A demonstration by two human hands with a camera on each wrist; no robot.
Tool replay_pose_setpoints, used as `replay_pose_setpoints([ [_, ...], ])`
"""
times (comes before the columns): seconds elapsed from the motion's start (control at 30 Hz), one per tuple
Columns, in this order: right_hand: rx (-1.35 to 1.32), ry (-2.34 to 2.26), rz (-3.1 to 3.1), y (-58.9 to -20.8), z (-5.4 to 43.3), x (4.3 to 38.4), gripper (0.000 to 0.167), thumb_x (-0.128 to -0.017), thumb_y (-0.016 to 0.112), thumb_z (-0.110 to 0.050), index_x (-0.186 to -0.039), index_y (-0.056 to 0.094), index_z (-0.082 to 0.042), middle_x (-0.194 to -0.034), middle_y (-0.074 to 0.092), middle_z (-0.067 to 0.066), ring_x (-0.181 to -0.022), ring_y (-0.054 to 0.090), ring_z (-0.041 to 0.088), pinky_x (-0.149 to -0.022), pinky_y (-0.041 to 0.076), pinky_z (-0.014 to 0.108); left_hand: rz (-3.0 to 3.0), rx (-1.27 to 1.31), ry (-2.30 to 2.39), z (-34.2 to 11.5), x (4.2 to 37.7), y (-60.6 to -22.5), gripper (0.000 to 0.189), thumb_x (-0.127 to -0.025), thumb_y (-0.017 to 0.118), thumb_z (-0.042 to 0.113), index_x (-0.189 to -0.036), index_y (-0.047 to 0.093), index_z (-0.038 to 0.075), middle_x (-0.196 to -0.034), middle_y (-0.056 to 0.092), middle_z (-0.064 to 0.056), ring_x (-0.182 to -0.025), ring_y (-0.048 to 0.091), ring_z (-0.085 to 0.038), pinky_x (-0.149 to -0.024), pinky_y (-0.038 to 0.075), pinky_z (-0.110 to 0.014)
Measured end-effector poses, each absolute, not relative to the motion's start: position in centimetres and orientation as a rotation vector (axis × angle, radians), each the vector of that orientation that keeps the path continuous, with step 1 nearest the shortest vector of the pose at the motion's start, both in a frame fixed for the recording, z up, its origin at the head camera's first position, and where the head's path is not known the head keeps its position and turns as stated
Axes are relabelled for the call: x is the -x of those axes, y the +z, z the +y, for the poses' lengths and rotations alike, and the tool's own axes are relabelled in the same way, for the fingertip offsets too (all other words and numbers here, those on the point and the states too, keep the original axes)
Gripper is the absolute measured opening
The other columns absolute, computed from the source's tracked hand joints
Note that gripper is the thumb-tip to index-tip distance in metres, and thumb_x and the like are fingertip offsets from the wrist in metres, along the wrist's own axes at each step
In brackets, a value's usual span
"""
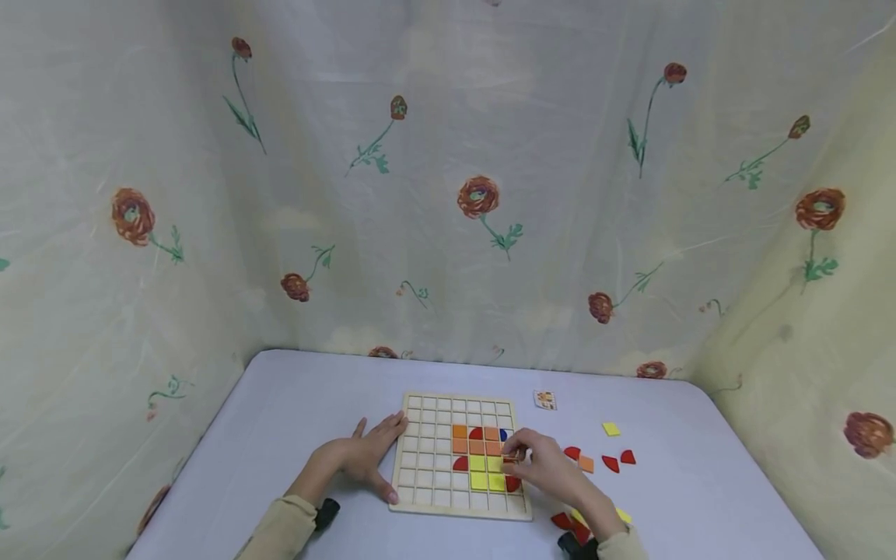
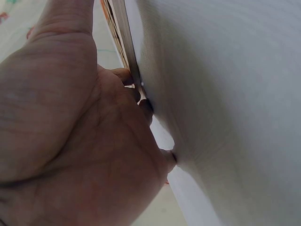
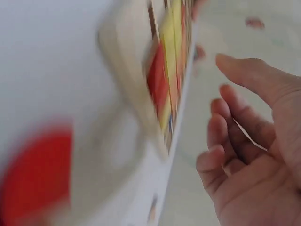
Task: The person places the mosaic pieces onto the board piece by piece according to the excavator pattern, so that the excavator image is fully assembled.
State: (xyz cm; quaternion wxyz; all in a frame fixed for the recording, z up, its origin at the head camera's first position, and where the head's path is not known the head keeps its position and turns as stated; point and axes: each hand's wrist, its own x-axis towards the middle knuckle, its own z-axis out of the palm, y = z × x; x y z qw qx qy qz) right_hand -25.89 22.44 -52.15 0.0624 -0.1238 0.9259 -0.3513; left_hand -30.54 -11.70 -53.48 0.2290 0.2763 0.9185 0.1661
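Observation:
A wooden grid board (image 1: pixel 427 504) lies on the table. Orange squares (image 1: pixel 460 446), yellow squares (image 1: pixel 478 482) and red quarter-circle pieces (image 1: pixel 460 464) fill some of its cells, with a blue piece (image 1: pixel 503 435) near the right edge. My left hand (image 1: pixel 365 455) rests at the board's left side, fingers spread, fingertips and thumb touching its edge. Over the right part of the board hovers my right hand (image 1: pixel 542 467). In the right wrist view, that hand's thumb (image 3: pixel 254 75) and bent fingers (image 3: pixel 235 127) stand apart, and no piece shows between them.
Right of the board lie loose red pieces (image 1: pixel 610 464), an orange square (image 1: pixel 586 464) and a yellow square (image 1: pixel 612 428). More red pieces (image 1: pixel 561 521) lie near the right wrist. A small picture card (image 1: pixel 544 400) sits beyond the board's far right corner. Flowered curtains (image 1: pixel 434 233) surround the table.

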Motion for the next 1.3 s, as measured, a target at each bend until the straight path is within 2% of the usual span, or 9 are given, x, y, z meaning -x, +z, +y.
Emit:
replay_pose_setpoints([
  [0.23,-0.037,-1.137,2.972,-51.6,28.3,28.0,0.036,-0.083,0.076,-0.022,-0.109,0.056,-0.008,-0.102,0.058,0.011,-0.089,0.048,0.019,-0.064,0.041,0.023,2.534,-0.762,0.457,-11.9,30.5,-53.3,0.127,-0.062,0.08,0.062,-0.155,0.012,0.009,-0.164,0.002,-0.009,-0.152,0.002,-0.026,-0.117,-0.001,-0.062],
  [0.47,-0.191,-1.083,3.008,-52.2,33.5,29.3,0.046,-0.085,0.071,-0.019,-0.118,0.049,0.006,-0.111,0.053,0.024,-0.089,0.049,0.027,-0.069,0.046,0.029,2.529,-0.754,0.457,-11.9,30.4,-53.2,0.127,-0.062,0.08,0.062,-0.155,0.012,0.009,-0.164,0.002,-0.008,-0.152,0.002,-0.026,-0.118,-0.001,-0.062],
  [0.57,-0.234,-1.068,2.999,-52.6,34.9,29.6,0.05,-0.085,0.069,-0.018,-0.12,0.047,0.01,-0.114,0.05,0.029,-0.092,0.05,0.032,-0.075,0.051,0.038,2.527,-0.745,0.458,-11.9,30.4,-53.3,0.127,-0.062,0.08,0.062,-0.155,0.012,0.009,-0.164,0.003,-0.008,-0.152,0.002,-0.026,-0.118,-0.001,-0.061],
  [0.67,-0.294,-0.997,2.999,-53.0,35.8,30.0,0.055,-0.085,0.069,-0.021,-0.121,0.046,0.014,-0.115,0.048,0.032,-0.096,0.048,0.036,-0.083,0.051,0.046,2.53,-0.739,0.458,-11.9,30.4,-53.3,0.127,-0.062,0.081,0.062,-0.155,0.013,0.009,-0.164,0.003,-0.008,-0.152,0.002,-0.026,-0.118,-0.001,-0.061],
  [0.8,-0.373,-0.915,2.954,-53.4,36.8,30.2,0.064,-0.086,0.069,-0.029,-0.122,0.043,0.016,-0.113,0.044,0.033,-0.094,0.046,0.037,-0.08,0.05,0.045,2.536,-0.738,0.449,-11.8,30.3,-53.3,0.127,-0.062,0.08,0.062,-0.155,0.013,0.009,-0.164,0.003,-0.008,-0.152,0.003,-0.026,-0.118,0.0,-0.061],
  [0.9,-0.385,-0.893,2.921,-53.7,37.5,30.4,0.059,-0.088,0.067,-0.028,-0.12,0.044,0.016,-0.108,0.048,0.03,-0.088,0.049,0.033,-0.073,0.05,0.038,2.538,-0.743,0.447,-11.7,30.2,-53.2,0.126,-0.062,0.081,0.061,-0.155,0.014,0.009,-0.164,0.004,-0.009,-0.152,0.003,-0.026,-0.118,0.0,-0.061],
  [1.03,-0.392,-0.908,2.931,-54.1,38.0,30.4,0.042,-0.09,0.065,-0.021,-0.113,0.051,0.011,-0.095,0.057,0.021,-0.08,0.052,0.025,-0.063,0.047,0.029,2.535,-0.744,0.45,-11.7,30.2,-53.1,0.126,-0.062,0.081,0.06,-0.155,0.013,0.009,-0.164,0.004,-0.009,-0.152,0.003,-0.026,-0.118,0.0,-0.062],
  [1.13,-0.42,-0.933,2.939,-54.3,38.0,30.5,0.034,-0.089,0.065,-0.018,-0.108,0.054,0.009,-0.091,0.059,0.018,-0.076,0.052,0.022,-0.059,0.045,0.026,2.534,-0.745,0.442,-11.7,30.2,-53.1,0.126,-0.063,0.081,0.061,-0.155,0.011,0.009,-0.164,0.003,-0.008,-0.152,0.002,-0.026,-0.118,0.0,-0.061],
  [1.3,-0.416,-0.941,2.917,-54.0,38.0,30.4,0.03,-0.087,0.065,-0.015,-0.105,0.056,0.008,-0.086,0.058,0.015,-0.071,0.051,0.021,-0.057,0.044,0.026,2.536,-0.738,0.433,-11.7,30.2,-53.1,0.128,-0.063,0.08,0.062,-0.156,0.01,0.01,-0.164,0.003,-0.008,-0.152,0.002,-0.026,-0.118,-0.001,-0.061],
])
